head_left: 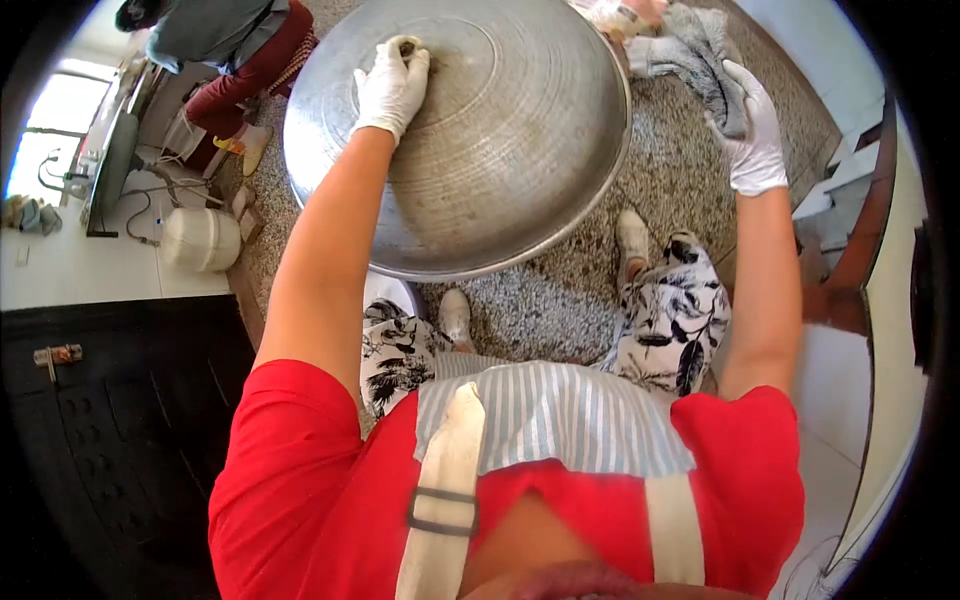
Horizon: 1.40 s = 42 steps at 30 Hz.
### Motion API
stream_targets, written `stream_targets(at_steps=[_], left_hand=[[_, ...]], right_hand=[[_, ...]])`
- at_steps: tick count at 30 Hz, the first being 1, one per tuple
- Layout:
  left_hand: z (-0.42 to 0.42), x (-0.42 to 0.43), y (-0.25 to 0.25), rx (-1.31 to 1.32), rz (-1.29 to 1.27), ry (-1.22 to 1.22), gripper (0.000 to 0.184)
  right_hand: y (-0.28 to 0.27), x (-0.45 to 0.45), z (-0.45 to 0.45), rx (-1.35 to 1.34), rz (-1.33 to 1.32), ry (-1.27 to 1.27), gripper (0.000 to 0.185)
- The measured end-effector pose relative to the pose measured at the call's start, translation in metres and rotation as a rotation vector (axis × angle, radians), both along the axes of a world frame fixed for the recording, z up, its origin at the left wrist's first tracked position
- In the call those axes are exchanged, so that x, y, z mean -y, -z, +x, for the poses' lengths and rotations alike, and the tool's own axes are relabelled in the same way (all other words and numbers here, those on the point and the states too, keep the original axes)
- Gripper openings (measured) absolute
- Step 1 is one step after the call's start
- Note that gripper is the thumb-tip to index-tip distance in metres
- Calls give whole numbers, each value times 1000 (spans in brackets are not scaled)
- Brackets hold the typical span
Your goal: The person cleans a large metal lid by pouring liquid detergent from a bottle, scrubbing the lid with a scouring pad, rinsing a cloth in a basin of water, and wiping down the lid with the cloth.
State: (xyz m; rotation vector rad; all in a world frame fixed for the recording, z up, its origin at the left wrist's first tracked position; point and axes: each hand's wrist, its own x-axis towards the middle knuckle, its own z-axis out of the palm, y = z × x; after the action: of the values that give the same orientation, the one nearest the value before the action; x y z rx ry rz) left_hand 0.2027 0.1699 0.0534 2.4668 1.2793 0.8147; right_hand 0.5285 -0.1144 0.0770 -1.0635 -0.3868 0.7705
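Note:
A large, round, domed metal lid (500, 150) fills the upper middle of the head view, its rolled rim toward me. My left hand (392, 92), in a white glove, is closed near the centre of the lid, with the fingers bunched around a small dark piece that looks like its knob. At the right, my right hand (755, 130), also gloved, grips a grey towel (705, 65) between thumb and fingers. The towel hangs beside the lid's right edge, apart from my body.
Another person (235, 45) bends over at the upper left, near a counter with a faucet (60, 172). A second person's hand (648, 10) shows at the top, near the towel. A white tank (200, 240) stands by the wall. A black door (130, 430) is at lower left.

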Motion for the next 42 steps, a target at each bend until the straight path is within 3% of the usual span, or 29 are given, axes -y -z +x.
stream_targets(at_steps=[2,3,5,7,8,10,11,12,14,16,18,19,20,26,30,33,34,35,38,40,41,42], left_hand=[[1,3,-5,-16,-1,-13,36],[0,8,-10,-10,-41,-6,36],[1,5,-6,1,-24,-3,36],[0,3,-4,10,-7,-2,36],[0,4,-5,-18,-7,-3,36],[0,4,-6,-36,-12,-12,37],[0,6,-6,-21,2,1,37],[0,7,-6,-7,16,15,37],[1,7,-6,-13,12,15,37],[1,6,-5,-20,8,7,37],[2,6,-6,-22,21,8,37],[1,8,-7,-33,31,11,37],[1,8,-7,-29,22,17,35],[1,14,-6,21,98,49,30],[0,17,-7,50,140,58,25],[-1,17,-10,51,75,59,27],[0,16,-6,60,107,49,28],[0,17,-8,71,106,47,28],[-4,12,0,-12,132,32,36],[-5,16,-4,-24,75,30,38],[-4,17,-6,-25,76,29,38],[-1,17,-8,37,68,27,35]], right_hand=[[-19,-12,-20,68,38,28,37],[-17,-20,-25,713,175,-9,38],[-28,-33,-56,1370,310,-59,40],[-46,-37,-109,-210,-98,-276,48],[-37,-33,-110,224,-223,-318,55],[-32,-25,-104,683,-384,-162,56],[-2,-25,-68,996,-405,-48,51],[-12,-25,-76,1003,-410,-52,51],[-36,-23,-113,1242,-134,-179,48],[-30,-31,-152,1946,-175,-140,47],[-6,-52,-168,2117,-237,-471,56],[-1,-71,-162,2173,-343,-500,65],[-4,-84,-151,2181,-612,-559,70],[15,-228,-66,2023,-592,-360,57],[-13,-319,-101,1868,-810,-283,61],[2,-405,-154,1966,-542,-491,61],[-11,-414,-174,2006,-170,-792,61],[-48,-378,-209,1809,-209,-899,60],[-45,-383,-271,2008,324,-1227,60],[-67,-344,-269,2159,181,-1192,59],[-39,-378,-259,2178,328,-1051,57],[-22,-403,-249,2268,65,-868,59]])
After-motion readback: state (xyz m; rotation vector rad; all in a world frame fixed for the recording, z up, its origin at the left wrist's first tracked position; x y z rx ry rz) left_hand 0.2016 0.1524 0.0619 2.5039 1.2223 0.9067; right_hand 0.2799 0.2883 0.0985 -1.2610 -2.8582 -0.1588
